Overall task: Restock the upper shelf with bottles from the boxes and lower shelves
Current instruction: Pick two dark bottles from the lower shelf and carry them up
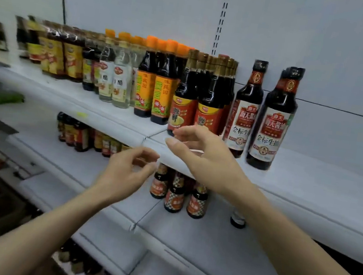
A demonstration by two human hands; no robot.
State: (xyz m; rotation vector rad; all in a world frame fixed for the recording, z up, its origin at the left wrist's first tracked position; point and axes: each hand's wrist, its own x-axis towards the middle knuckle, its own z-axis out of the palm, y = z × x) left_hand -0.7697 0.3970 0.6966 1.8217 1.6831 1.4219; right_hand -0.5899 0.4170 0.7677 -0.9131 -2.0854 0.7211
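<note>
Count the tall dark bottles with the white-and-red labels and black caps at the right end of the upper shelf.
2 clearly in front: one next to the red-labelled bottles, the other to its right, nearest the bare stretch of the upper shelf. Caps behind suggest more bottles hidden in each row.

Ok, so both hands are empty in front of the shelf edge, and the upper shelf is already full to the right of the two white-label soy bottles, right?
Not quite. In the head view, both the left hand and right hand are empty, but the upper shelf is bare to the right of the white-label soy bottles.
</note>
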